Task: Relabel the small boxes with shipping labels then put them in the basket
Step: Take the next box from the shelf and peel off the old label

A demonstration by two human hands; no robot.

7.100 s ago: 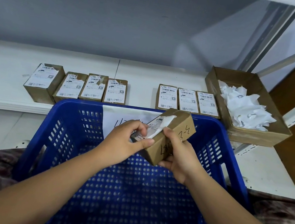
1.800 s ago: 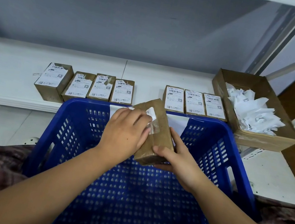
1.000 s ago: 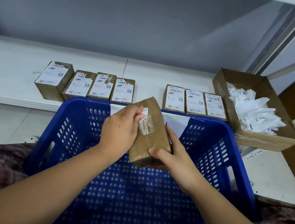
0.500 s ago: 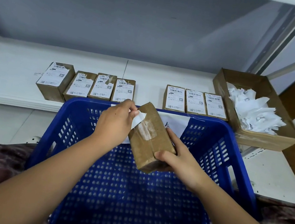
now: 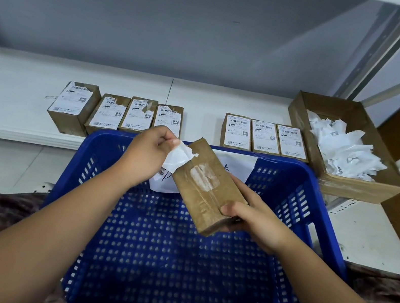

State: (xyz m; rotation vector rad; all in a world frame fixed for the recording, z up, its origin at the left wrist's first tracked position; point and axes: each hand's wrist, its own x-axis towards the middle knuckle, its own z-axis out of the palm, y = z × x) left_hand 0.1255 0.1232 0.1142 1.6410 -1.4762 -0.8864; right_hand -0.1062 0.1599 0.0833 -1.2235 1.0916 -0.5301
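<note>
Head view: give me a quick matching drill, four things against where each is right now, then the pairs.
Things:
1. old label
2. box
3. basket
4. paper scraps

Places:
A. gripped by the right hand, over the basket
B. in the open carton on the shelf, far right
C. pinched by the left hand, half peeled off
D. under both hands, with no box inside

Pairs: 1-C, 2-A, 3-D, 4-B

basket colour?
Blue, perforated plastic basket, empty apart from a paper sheet at its far wall; it shows in the head view.
</note>
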